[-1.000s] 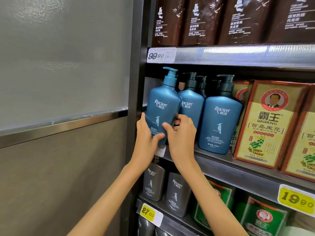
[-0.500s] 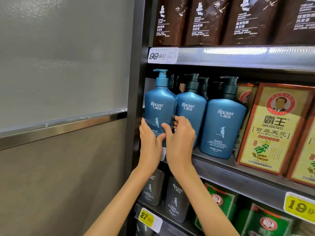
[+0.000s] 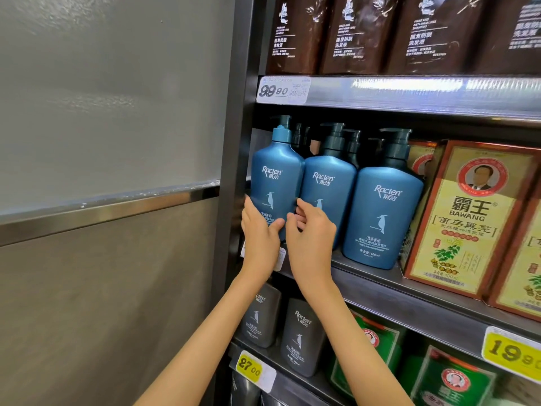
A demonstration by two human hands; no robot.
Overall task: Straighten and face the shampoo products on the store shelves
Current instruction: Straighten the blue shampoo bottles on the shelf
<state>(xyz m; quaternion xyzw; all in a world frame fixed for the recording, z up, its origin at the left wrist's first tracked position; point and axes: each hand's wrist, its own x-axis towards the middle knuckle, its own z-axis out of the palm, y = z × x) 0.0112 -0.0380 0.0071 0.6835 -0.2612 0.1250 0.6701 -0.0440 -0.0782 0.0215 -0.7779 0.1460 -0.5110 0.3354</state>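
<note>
The left hand grips the lower part of the leftmost teal-blue plastic pump bottle, its thumb laid across the front label and its fingers wrapped round the side next to the dark metal upright of the shelving. The right hand is curled at the seam between that bottle and the second teal-blue pump bottle; whether it is pinching the first bottle or only touching it, I cannot tell. The bottle stands upright at the far left end of the grey metal shelf, label forward, touching its neighbour, with a third teal-blue pump bottle just beside that one and yellow-and-red cardboard boxes further right. This looks like the last squaring-up of the first bottle. The risk lies in its position: it appears to sit near the front lip, so a pull outward could tip its base off the edge, and it would fall onto the dark grey bottles below. A sideways push from the right hand could also twist the second bottle off its facing, and a hard shove left would knock the bottle against the upright.
</note>
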